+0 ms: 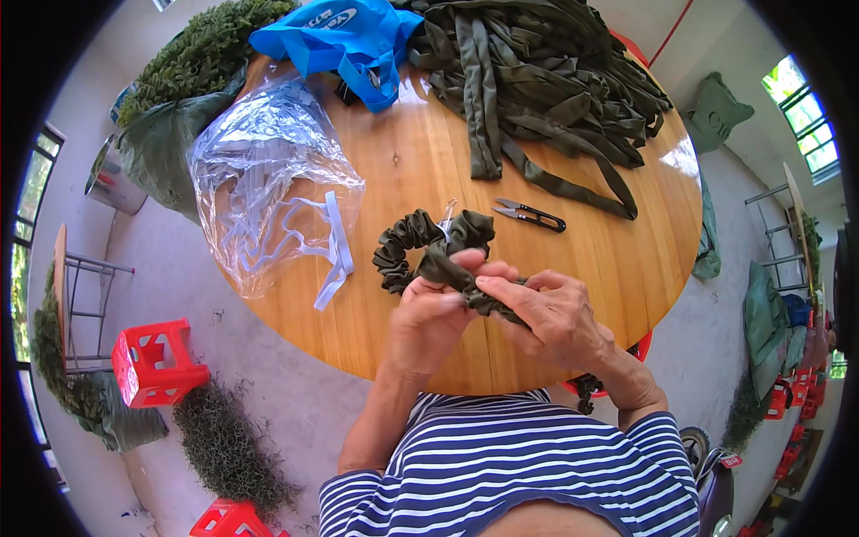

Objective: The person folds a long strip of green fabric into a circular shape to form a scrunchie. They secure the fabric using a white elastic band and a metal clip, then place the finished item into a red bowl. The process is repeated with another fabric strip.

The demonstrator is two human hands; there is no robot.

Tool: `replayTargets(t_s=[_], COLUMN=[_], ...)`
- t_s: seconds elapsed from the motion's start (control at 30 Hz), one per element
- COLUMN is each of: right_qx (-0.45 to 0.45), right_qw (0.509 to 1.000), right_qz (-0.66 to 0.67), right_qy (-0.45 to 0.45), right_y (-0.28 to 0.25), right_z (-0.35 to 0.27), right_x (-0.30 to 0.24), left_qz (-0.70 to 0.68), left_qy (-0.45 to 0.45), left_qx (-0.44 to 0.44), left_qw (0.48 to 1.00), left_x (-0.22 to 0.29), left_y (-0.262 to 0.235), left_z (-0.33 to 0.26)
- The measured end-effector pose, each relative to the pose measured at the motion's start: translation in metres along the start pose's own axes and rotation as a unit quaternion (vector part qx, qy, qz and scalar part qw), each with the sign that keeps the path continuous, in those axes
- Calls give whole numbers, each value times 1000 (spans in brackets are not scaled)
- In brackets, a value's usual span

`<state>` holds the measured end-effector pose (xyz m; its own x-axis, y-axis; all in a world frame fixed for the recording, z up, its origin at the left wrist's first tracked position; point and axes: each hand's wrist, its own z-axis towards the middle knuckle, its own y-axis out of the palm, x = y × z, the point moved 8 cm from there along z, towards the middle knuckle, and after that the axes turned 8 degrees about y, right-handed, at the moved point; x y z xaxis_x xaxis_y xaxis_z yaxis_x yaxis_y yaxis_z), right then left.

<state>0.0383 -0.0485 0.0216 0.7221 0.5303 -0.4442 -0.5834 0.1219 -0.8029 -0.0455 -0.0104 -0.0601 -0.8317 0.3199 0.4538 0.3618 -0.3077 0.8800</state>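
Note:
A dark olive fabric tube [413, 231], gathered into ruffles like a scrunchie, curls in a loop on the near part of the round wooden table. My left hand [434, 311] pinches the fabric from below, and its fingers are slightly blurred. On the other side, my right hand [557, 315] grips the bunched end of the same tube between thumb and fingers. A short white elastic end and a small metal pin [449, 208] show at the top of the loop. To the right of it lie black-handled thread snips [530, 215], touched by neither hand.
A heap of olive fabric strips [546, 80] covers the table's far right. At left lie a transparent plastic bag [259, 143] and white elastic bands [336, 246]. A blue bag [340, 45] sits at the back. Red stools [161, 362] stand on the floor around the wooden table [626, 277].

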Motion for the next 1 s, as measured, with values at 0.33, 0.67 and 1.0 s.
replayTargets(t_s=[0.33, 0.67, 1.0], right_qx=[-53, 24, 53], right_qw=[997, 998, 994], right_qz=[-57, -23, 31], right_qy=[-2, 56, 87], right_y=[0, -4, 2], right_z=[-18, -18, -7], right_x=[-9, 0, 7], left_qz=[-92, -9, 23], left_qy=[-29, 38, 22], left_qx=[57, 33, 11], left_qw=[994, 999, 999], left_x=[-3, -4, -21], left_y=[-8, -2, 2], left_z=[-8, 0, 1])
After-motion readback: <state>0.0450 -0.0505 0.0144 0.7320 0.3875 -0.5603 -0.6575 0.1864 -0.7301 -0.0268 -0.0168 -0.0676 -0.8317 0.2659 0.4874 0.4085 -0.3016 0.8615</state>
